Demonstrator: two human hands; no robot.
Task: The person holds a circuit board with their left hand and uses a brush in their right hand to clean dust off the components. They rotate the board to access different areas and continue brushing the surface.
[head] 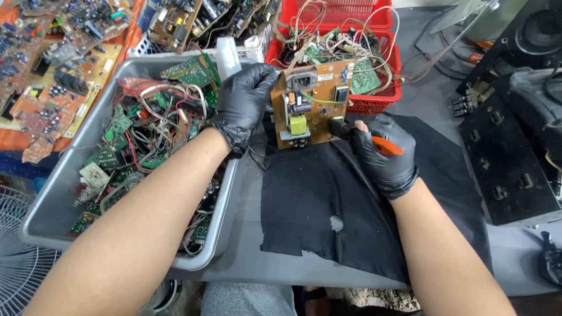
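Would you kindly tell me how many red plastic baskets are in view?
2: the nearer red basket sits behind the held circuit board; the farther basket lies beyond it. Others may be hidden.

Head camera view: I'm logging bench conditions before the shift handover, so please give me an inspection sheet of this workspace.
Surface: grey table with a torn black cloth spread on it.
Job's things: brown circuit board, held upright over the cloth.
Clutter: grey tub of boards and wires; red basket of boards; loose boards on orange sheet.
Grippers: left hand, black-gloved, grips the board's edge; right hand holds an orange-handled tool at the board.
Cables: tangled wires in tub and basket.
Surroundings: black casing right; fan grille lower left.
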